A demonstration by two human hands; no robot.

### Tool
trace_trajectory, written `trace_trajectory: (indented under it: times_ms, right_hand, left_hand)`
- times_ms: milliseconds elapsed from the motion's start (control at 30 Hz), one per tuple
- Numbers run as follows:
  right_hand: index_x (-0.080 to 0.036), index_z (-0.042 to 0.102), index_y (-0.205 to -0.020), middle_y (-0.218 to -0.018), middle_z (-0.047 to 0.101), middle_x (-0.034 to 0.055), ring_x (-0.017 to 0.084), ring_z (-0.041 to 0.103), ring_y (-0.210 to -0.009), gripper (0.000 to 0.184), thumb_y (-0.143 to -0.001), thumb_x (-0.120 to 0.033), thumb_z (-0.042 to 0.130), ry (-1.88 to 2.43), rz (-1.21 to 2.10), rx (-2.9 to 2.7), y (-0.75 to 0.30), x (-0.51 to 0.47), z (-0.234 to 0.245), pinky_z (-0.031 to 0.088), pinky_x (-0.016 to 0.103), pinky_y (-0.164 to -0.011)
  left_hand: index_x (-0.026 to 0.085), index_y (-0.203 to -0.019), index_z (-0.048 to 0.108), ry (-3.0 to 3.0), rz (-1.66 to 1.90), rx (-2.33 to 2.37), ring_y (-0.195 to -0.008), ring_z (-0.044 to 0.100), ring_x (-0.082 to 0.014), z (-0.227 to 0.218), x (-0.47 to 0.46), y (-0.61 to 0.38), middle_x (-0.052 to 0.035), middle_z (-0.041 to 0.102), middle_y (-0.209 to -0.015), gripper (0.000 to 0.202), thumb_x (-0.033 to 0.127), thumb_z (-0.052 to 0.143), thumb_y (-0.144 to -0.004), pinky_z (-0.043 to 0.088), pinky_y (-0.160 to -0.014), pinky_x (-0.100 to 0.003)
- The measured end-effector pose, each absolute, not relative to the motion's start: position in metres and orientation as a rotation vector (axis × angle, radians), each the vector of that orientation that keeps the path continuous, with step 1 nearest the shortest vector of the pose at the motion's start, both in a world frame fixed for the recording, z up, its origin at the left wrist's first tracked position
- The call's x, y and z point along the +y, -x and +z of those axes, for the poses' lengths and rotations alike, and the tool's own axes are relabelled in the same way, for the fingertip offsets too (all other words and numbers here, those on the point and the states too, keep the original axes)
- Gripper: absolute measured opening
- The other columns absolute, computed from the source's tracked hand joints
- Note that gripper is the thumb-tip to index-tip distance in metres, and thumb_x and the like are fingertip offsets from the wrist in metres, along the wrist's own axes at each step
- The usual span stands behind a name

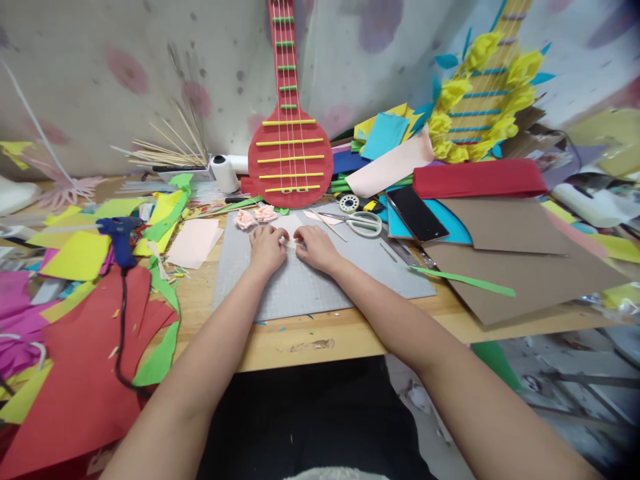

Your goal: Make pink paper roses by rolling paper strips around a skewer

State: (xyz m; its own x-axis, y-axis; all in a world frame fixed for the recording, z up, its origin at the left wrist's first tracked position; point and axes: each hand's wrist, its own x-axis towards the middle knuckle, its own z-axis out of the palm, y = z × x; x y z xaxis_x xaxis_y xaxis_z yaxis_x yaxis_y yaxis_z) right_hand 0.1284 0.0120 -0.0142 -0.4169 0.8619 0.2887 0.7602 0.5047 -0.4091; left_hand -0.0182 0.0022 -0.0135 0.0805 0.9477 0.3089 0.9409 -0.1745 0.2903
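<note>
My left hand (268, 251) and my right hand (316, 247) meet over the grey cutting mat (380, 273). Fingers of both are curled and pinch a small pale piece of paper (291, 243) between them, mostly covered by the fingertips. Just beyond my left hand lie two pale pink paper flowers (245, 219). Scissors with whitish handles (366, 225) rest on the mat to the right of my right hand, beside a thin wooden stick (334, 228).
Behind the mat stands a red paper lute-like instrument (291, 163). A blue glue gun (123, 240), pink paper squares (194, 241) and coloured scraps fill the left. To the right are a phone (417, 213), brown cardboard (520, 273) and a green strip (465, 280).
</note>
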Motion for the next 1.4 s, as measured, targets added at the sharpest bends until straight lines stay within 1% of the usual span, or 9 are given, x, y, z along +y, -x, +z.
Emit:
trace_trajectory:
  times_ms: [133, 300, 467, 600, 700, 867, 1067, 1233, 1400]
  right_hand:
    - [-0.017, 0.054, -0.094, -0.095, 0.059, 0.0091, 0.022, 0.047, -0.088, 0.022, -0.073, -0.016, 0.048, 1.317, 0.296, -2.291, -0.128, 0.011, -0.015, 0.036, 0.034, -0.08]
    - [-0.018, 0.053, -0.095, -0.089, 0.059, 0.0068, 0.02, 0.049, -0.085, 0.024, -0.074, -0.013, 0.042, 1.252, 0.336, -2.19, -0.137, 0.018, -0.017, 0.038, 0.033, -0.08]
    - [-0.018, 0.051, -0.093, -0.086, 0.059, 0.006, 0.019, 0.05, -0.083, 0.029, -0.069, -0.008, 0.038, 1.323, 0.343, -1.932, -0.155, 0.03, -0.016, 0.039, 0.031, -0.078]
    - [-0.018, 0.05, -0.09, -0.084, 0.059, 0.0053, 0.018, 0.051, -0.08, 0.028, -0.067, -0.008, 0.039, 1.345, 0.341, -1.846, -0.161, 0.034, -0.014, 0.039, 0.031, -0.077]
    - [-0.019, 0.05, -0.089, -0.083, 0.06, 0.0048, 0.018, 0.051, -0.08, 0.028, -0.066, -0.008, 0.038, 1.342, 0.346, -1.83, -0.161, 0.034, -0.015, 0.039, 0.031, -0.075]
    - [-0.019, 0.049, -0.089, -0.081, 0.059, 0.0035, 0.017, 0.052, -0.079, 0.029, -0.066, -0.007, 0.036, 1.338, 0.442, -1.818, -0.16, 0.036, -0.02, 0.041, 0.029, -0.072]
    - [-0.02, 0.05, -0.09, -0.082, 0.059, 0.0037, 0.017, 0.053, -0.079, 0.03, -0.067, -0.007, 0.036, 1.354, 0.428, -1.818, -0.16, 0.036, -0.02, 0.041, 0.03, -0.073]
    - [-0.018, 0.051, -0.096, -0.086, 0.059, 0.0043, 0.016, 0.051, -0.078, 0.028, -0.07, -0.011, 0.044, 1.247, 0.36, -1.987, -0.159, 0.029, -0.014, 0.04, 0.03, -0.076]
    - [-0.017, 0.052, -0.105, -0.098, 0.06, 0.0056, 0.018, 0.05, -0.091, 0.037, -0.071, -0.029, 0.062, 0.945, 0.428, -2.332, -0.15, 0.017, -0.009, 0.038, 0.031, -0.082]
  left_hand:
    - [0.025, -0.087, 0.063, -2.332, 0.718, 1.982, -0.103, 0.046, -0.0264, -0.014, 0.006, 0.025, -0.0066, 0.06, -0.097, 0.031, 0.008, 0.046, -0.069, 0.033, -0.09, -0.042]
    - [0.021, -0.105, 0.058, -2.451, 0.74, 1.756, -0.111, 0.046, -0.0212, -0.012, 0.008, 0.037, -0.0054, 0.06, -0.112, 0.041, 0.007, 0.043, -0.069, 0.029, -0.099, -0.038]
    - [0.02, -0.1, 0.06, -2.474, 0.622, 1.819, -0.102, 0.051, -0.0249, -0.01, -0.001, 0.029, -0.0087, 0.064, -0.102, 0.026, 0.025, 0.047, -0.078, 0.032, -0.092, -0.041]
    - [0.019, -0.1, 0.06, -2.474, 0.635, 1.884, -0.098, 0.051, -0.0274, -0.008, -0.009, 0.014, -0.0104, 0.064, -0.098, 0.03, 0.038, 0.049, -0.079, 0.033, -0.088, -0.043]
    - [0.019, -0.103, 0.058, -2.403, 0.716, 1.86, -0.096, 0.052, -0.0255, -0.004, -0.009, 0.015, -0.0088, 0.064, -0.095, 0.028, 0.03, 0.045, -0.081, 0.034, -0.088, -0.042]
    - [0.022, -0.102, 0.06, -2.475, 0.603, 1.523, -0.11, 0.047, -0.0203, -0.002, -0.003, 0.04, -0.0044, 0.06, -0.113, 0.035, 0.012, 0.044, -0.072, 0.035, -0.095, -0.037]
    - [0.024, -0.103, 0.063, -2.564, 0.534, 1.677, -0.103, 0.046, -0.0248, -0.005, -0.009, 0.041, -0.0071, 0.059, -0.112, 0.031, 0.039, 0.047, -0.081, 0.033, -0.094, -0.041]
    - [0.023, -0.104, 0.064, -2.547, 0.55, 1.755, -0.094, 0.047, -0.0254, -0.006, -0.016, 0.02, -0.0103, 0.057, -0.096, 0.038, 0.047, 0.05, -0.079, 0.036, -0.086, -0.039]
    - [0.02, -0.111, 0.059, -2.292, 0.76, 1.794, -0.083, 0.051, -0.0193, -0.006, -0.008, 0.031, -0.0058, 0.063, -0.089, 0.033, 0.027, 0.04, -0.084, 0.039, -0.081, -0.033]
